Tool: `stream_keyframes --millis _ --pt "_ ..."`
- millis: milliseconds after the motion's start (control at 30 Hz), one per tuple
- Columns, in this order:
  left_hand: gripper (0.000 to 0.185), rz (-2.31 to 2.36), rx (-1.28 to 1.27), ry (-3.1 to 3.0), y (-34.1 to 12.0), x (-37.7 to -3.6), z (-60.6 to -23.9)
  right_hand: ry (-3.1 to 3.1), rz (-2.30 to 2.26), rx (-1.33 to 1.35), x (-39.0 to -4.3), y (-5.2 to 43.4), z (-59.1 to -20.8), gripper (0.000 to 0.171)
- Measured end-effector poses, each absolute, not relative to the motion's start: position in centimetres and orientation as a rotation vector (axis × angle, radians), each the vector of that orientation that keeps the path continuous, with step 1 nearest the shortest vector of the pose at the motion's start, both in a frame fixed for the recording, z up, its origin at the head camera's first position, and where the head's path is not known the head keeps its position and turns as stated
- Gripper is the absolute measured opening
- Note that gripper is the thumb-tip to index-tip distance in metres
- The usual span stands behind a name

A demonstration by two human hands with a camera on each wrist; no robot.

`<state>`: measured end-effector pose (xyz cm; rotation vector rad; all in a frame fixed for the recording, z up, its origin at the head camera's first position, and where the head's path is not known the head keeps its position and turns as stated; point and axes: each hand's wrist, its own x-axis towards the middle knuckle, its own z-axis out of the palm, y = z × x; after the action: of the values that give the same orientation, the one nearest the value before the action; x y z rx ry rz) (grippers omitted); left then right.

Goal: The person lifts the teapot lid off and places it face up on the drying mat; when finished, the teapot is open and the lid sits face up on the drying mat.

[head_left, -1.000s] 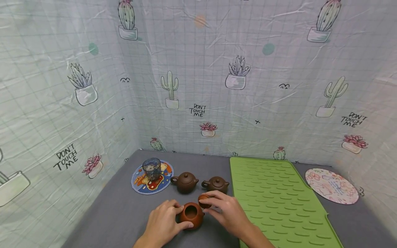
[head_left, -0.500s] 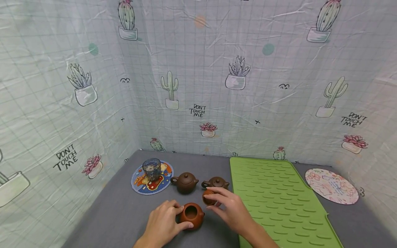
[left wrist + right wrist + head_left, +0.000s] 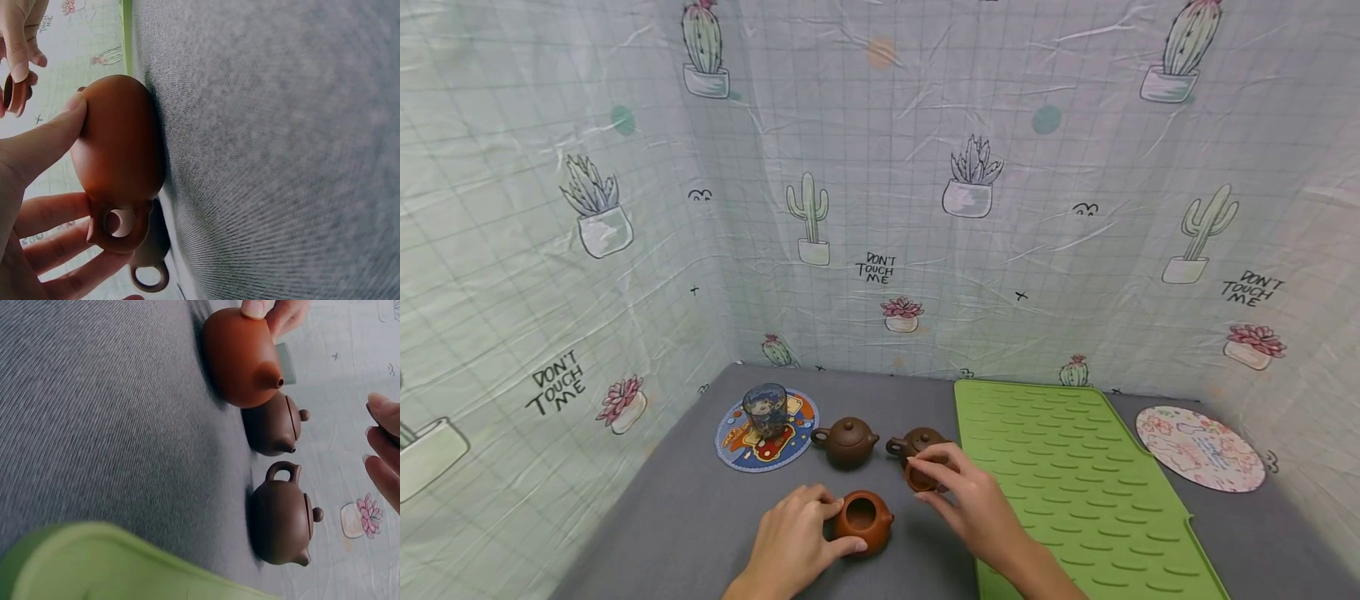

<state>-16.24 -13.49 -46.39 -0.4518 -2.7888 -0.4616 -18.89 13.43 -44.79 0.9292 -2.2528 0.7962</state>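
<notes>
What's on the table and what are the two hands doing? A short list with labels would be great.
Left hand: grips the open orange-brown teapot standing on the grey table
Right hand: pinches the small lid, held above the table beside that pot
Behind: two dark brown teapots, lids on
Far left: blue glass cup on a colourful round coaster
Right: green ribbed mat, floral round coaster

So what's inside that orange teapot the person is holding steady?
The orange teapot stands open, gripped by the left hand, its lid pinched in the right hand. Through the mouth only bare clay wall shows; the bottom lies in shadow, so any contents cannot be seen.
</notes>
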Motion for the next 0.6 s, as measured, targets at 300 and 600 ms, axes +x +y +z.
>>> stream_keyframes --millis 300,600 --pt "0.058 -0.465 -0.444 -2.770 -13.5 -16.2 -46.3 -2.292 0.740 0.935 -18.8 14.5 -44.7 0.049" --pt "0.057 -0.464 -0.454 -2.758 -13.6 -16.2 -46.3 -2.297 0.643 0.872 -18.5 15.9 -44.7 0.052"
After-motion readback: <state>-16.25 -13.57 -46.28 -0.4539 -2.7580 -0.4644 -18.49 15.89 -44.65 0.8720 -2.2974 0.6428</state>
